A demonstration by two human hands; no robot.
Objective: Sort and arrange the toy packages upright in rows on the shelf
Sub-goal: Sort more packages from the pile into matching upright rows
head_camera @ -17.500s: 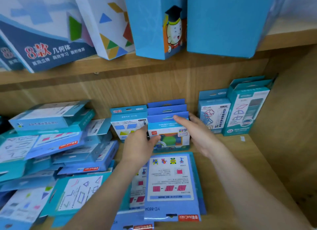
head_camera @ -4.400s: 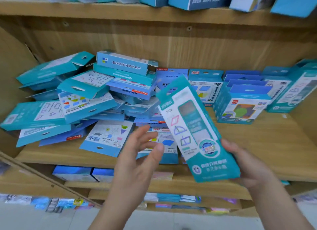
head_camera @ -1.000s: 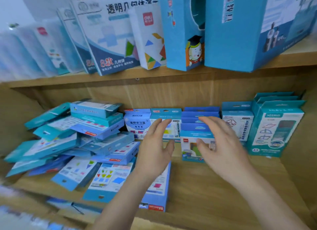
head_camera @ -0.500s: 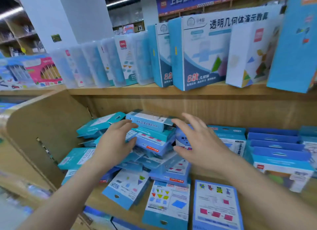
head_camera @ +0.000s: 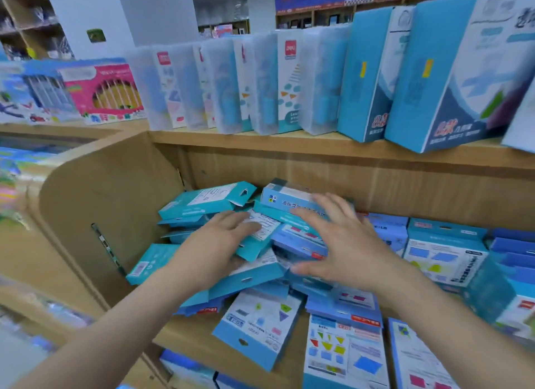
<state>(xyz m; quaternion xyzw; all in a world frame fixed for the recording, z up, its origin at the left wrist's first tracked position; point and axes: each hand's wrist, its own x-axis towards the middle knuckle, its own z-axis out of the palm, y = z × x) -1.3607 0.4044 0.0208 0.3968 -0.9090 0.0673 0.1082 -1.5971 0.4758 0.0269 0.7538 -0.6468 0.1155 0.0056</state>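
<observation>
Wooden shelf [head_camera: 191, 338], jumbled package pile [head_camera: 208, 200] under my grips: left hand [head_camera: 214, 243] and right hand [head_camera: 344, 241] splayed, gripping nothing, probably choosing one to stand.

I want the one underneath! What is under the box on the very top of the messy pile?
Under the top box lies a teal package, then blue packages stacked crookedly. The right hand covers the box's right end, so what sits below there is hidden.

shelf [head_camera: 289, 162]: matt wood | packages [head_camera: 260, 322]: smooth card | cases [head_camera: 220, 87]: translucent plastic
</observation>
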